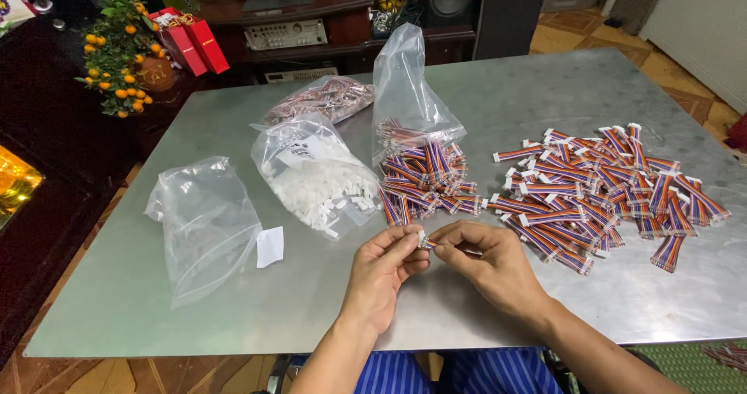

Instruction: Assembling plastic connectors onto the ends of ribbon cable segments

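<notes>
A small white connector [424, 241] is pinched between the thumb and fingertips of the left hand [381, 273], just above the near middle of the metal surface [233, 316]. The right hand [490, 262] is closed in a pinch on a short striped wire piece [459, 248] whose end meets the connector; the two hands are held fingertip to fingertip, with the wrists apart.

Just beyond the hands, a pile of loose striped wires [428, 184] is spread out of the mouth of an upright clear bag [408, 91]. To the right of that, a larger heap of wire pieces with white ends [607, 188] is scattered across the surface. Left of the middle pile, an open clear bag of small white connectors [319, 180] is lying on its side, with a few connectors spilled at its mouth. Farther left, an empty crumpled bag [202, 223] is seen, with a small white slip of paper [270, 246] just beside it. Another sealed bag of wires [319, 98] is lying toward the far edge. Beyond the surface, a small orange-fruited tree [117, 48] and red boxes [191, 44] are visible.
</notes>
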